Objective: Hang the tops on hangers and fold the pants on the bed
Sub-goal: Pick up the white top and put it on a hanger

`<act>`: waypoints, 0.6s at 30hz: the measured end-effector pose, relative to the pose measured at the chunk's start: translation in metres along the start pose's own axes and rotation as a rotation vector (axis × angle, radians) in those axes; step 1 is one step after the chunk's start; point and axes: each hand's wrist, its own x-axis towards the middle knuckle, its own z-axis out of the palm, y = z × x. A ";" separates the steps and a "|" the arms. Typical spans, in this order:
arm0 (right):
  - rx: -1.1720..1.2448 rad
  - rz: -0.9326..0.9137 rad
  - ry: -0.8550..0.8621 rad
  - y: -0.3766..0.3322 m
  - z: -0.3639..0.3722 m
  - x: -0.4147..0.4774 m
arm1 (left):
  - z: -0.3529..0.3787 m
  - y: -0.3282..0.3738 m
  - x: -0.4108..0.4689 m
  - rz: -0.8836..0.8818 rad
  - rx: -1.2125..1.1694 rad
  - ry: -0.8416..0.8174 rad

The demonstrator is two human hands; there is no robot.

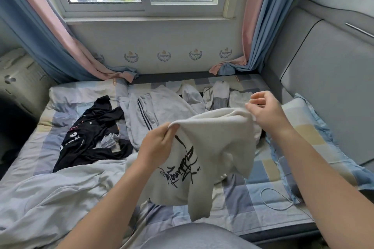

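White top [212,147] (black script on it) hangs above the checked bed [253,192], whose near edge lies bare; left hand [157,143] and right hand [265,111] each pinch its upper edge.

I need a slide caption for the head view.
Left hand and right hand hold a white printed top over the bed.

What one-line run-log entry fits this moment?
held: white printed top | left hand: grips it | right hand: pinches it | bed: black garment, grey pants
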 end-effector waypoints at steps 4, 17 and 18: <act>-0.080 -0.091 -0.356 -0.013 0.021 -0.031 | -0.014 0.032 0.014 -0.004 -0.182 0.067; -0.157 -0.092 -0.470 -0.001 0.110 -0.093 | -0.032 0.071 0.021 -0.260 -0.779 0.173; -0.199 -0.125 -0.454 0.000 0.108 -0.087 | -0.033 0.069 0.022 -0.283 -0.783 0.179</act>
